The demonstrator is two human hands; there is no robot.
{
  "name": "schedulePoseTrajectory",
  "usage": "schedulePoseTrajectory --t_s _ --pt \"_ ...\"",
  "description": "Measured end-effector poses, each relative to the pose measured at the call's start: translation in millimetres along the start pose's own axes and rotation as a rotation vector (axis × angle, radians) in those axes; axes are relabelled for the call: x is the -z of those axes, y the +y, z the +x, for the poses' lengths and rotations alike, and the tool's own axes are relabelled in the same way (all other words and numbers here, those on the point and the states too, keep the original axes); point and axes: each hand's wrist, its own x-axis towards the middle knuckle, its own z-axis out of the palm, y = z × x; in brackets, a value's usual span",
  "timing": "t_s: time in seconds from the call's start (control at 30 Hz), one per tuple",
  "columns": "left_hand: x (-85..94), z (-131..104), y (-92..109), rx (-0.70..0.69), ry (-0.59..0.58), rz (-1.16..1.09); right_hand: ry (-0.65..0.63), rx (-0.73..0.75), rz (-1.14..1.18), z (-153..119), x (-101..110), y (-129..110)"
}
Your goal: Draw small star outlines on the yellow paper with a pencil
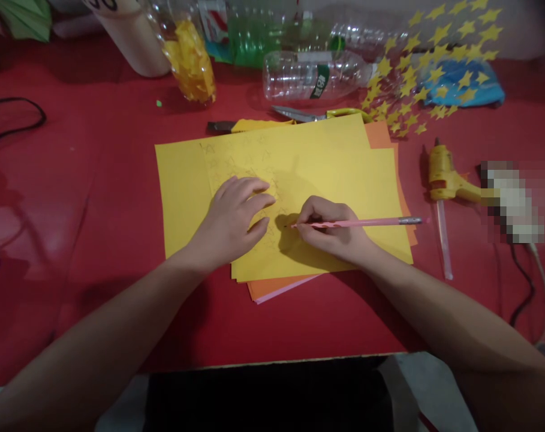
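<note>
Yellow paper sheets (330,162) lie on the red table over orange paper (272,287) and a pink sheet (290,289). Small pencil-drawn stars (229,161) run in rows over the left part of the top yellow sheet. My left hand (236,222) rests on the yellow paper with fingers apart and nothing in it, partly covering the drawn stars. Between the fingers of my right hand (330,231) is a pink pencil (371,222). Its tip points left, at or just above the paper beside the stars, and its eraser end points right.
Behind the paper lie scissors (299,114), a yellow-handled cutter (263,125) and a clear plastic bottle (317,75). Cut-out yellow stars (407,75) stand at the back right. A yellow glue gun (442,174) and a cable (521,294) are on the right. The table edge (263,363) runs in front.
</note>
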Motion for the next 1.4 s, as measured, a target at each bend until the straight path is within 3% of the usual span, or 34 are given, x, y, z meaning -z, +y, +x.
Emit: schedulePoseTrajectory --t_s 0.37,1.4 --pt "0.1 0.0 -0.2 0.001 0.001 -0.01 0.076 -0.026 0.015 0.3 -3.6 2.4" --pt "-0.6 -0.5 -0.7 -0.029 0.014 0.024 0.042 0.029 -0.063 2.8 0.2 1.3"
